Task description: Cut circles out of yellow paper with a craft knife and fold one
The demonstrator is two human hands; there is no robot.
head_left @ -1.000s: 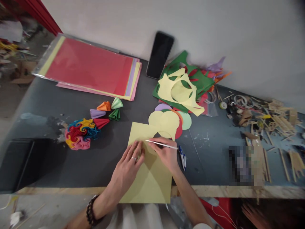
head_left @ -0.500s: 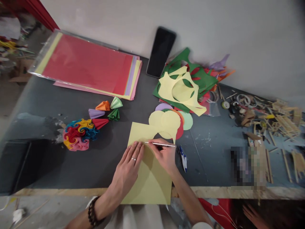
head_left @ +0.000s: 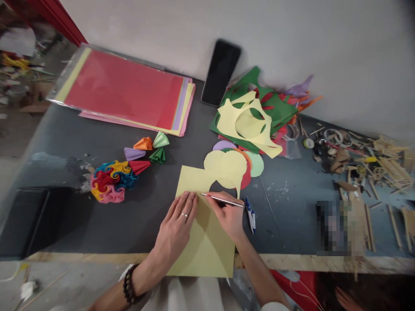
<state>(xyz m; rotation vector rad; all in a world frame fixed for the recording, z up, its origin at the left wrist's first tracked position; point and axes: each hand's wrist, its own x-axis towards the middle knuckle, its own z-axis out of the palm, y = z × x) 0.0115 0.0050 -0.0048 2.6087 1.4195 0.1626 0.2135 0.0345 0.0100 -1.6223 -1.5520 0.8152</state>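
The right hand pinches a slim pen between its fingers over a yellow paper sheet overhanging the desk; the left hand presses that sheet, fingers outstretched.

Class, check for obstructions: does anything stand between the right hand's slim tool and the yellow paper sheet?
Nothing visible does: the slim tool in the right hand has its tip over the yellow paper sheet, and the left hand lies left of that tip, not between.
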